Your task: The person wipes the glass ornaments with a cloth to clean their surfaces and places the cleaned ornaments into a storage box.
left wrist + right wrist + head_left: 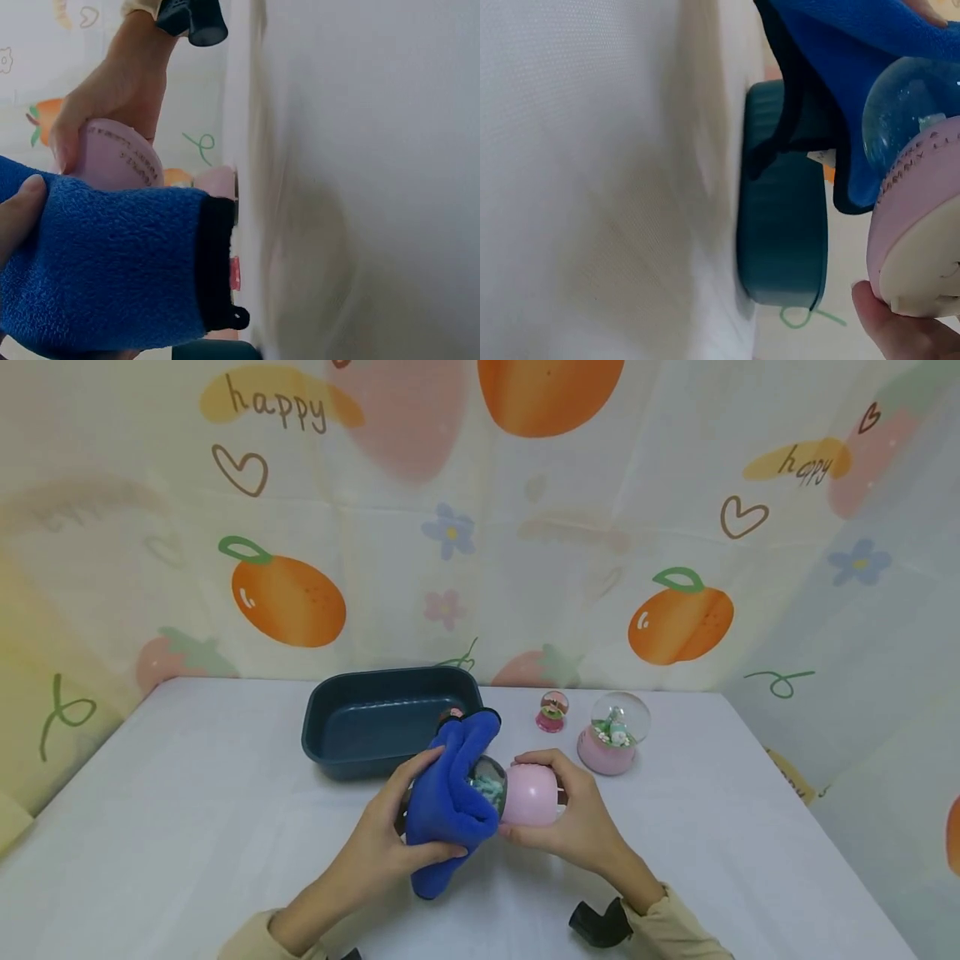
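A snow globe with a pink base (532,795) and a clear dome (490,781) lies on its side in the air between both hands. My right hand (581,818) grips the base, its thumb below and fingers over the top. A blue plush cloth (447,806) with black edging is wrapped about the dome, and my left hand (378,835) holds the cloth against it. In the left wrist view the cloth (120,262) covers the dome entirely. The right wrist view shows the base's pale underside (922,266) and raised lettering around its side.
Behind the hands stands a dark teal tray (345,767); a small item inside is mostly hidden by the cloth. To its right are a tiny snow globe (551,712) and a larger pink-based one (609,752). All stand on a white-covered table (187,827) before a printed curtain.
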`<move>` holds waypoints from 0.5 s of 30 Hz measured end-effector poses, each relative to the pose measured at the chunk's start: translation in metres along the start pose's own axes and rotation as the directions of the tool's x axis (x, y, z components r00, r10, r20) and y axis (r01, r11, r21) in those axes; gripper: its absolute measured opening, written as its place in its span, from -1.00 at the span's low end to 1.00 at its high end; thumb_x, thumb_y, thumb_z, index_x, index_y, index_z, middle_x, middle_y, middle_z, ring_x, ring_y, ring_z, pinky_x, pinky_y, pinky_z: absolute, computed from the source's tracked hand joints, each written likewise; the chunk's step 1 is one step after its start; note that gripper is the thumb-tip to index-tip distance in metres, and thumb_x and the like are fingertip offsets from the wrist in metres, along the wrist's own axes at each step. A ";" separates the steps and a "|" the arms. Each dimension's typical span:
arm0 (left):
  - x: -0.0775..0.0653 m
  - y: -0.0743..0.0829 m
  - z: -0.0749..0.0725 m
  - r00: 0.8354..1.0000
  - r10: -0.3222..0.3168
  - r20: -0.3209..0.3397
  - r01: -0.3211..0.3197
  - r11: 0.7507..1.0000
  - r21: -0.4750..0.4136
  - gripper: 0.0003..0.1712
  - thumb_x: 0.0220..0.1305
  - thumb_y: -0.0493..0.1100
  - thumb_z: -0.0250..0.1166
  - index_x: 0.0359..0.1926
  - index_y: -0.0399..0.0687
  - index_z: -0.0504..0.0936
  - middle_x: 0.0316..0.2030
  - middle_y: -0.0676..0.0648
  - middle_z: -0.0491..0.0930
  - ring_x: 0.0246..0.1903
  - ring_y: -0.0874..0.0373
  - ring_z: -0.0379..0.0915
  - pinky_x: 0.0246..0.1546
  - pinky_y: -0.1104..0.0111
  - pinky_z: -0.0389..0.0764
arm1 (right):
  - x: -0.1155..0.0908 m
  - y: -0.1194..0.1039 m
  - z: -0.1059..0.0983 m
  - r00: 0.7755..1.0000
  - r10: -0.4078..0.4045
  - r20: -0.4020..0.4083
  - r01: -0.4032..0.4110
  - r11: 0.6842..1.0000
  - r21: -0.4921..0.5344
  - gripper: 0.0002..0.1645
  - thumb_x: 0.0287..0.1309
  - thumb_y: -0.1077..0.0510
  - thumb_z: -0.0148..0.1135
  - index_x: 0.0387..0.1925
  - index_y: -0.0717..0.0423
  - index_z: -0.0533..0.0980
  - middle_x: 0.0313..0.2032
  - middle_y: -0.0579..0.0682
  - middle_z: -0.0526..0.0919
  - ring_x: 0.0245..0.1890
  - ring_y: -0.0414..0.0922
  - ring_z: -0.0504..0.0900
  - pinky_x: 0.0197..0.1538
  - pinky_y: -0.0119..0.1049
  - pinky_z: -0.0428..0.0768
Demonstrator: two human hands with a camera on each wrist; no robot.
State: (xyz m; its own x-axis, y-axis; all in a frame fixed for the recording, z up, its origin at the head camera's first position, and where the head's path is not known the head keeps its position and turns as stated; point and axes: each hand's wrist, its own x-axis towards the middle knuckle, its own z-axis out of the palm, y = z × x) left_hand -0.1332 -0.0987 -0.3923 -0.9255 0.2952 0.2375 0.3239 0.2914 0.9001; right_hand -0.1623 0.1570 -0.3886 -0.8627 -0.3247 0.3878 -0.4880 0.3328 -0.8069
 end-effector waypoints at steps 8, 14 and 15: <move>0.000 -0.001 -0.003 0.994 0.103 -0.040 -0.103 0.995 0.006 -0.15 0.12 -0.14 0.50 0.39 0.26 0.32 0.36 -0.08 0.35 0.23 -0.17 0.45 0.01 0.03 0.65 | 0.000 0.003 0.001 1.000 0.021 0.016 -0.022 0.999 0.039 -0.22 -0.23 0.17 0.61 0.12 0.04 0.47 -0.01 0.07 0.64 -0.15 -0.10 0.63 -0.22 -0.27 0.68; 0.001 -0.002 -0.007 0.995 0.083 -0.054 -0.085 0.996 -0.032 -0.30 0.20 -0.16 0.44 0.35 0.15 0.42 0.26 -0.04 0.49 0.15 -0.07 0.54 -0.01 0.10 0.67 | -0.002 0.004 0.002 0.998 0.052 0.022 -0.053 0.996 0.076 -0.23 -0.23 0.18 0.60 0.11 0.03 0.46 0.00 0.09 0.62 -0.14 -0.05 0.61 -0.20 -0.25 0.67; 0.002 -0.001 -0.007 0.996 0.078 -0.044 -0.079 0.996 -0.032 -0.29 0.21 -0.15 0.43 0.36 0.17 0.40 0.28 -0.05 0.47 0.16 -0.08 0.52 0.00 0.06 0.66 | -0.001 0.003 0.002 0.998 0.054 0.019 -0.055 0.996 0.074 -0.23 -0.23 0.18 0.60 0.11 0.01 0.46 0.00 0.07 0.62 -0.14 -0.05 0.60 -0.20 -0.24 0.67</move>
State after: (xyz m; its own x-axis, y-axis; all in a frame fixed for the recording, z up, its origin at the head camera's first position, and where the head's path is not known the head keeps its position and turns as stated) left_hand -0.1368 -0.1049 -0.3902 -0.9052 0.2765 0.3227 0.3898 0.2376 0.8897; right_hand -0.1624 0.1570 -0.3927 -0.8851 -0.3229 0.3350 -0.4282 0.2835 -0.8581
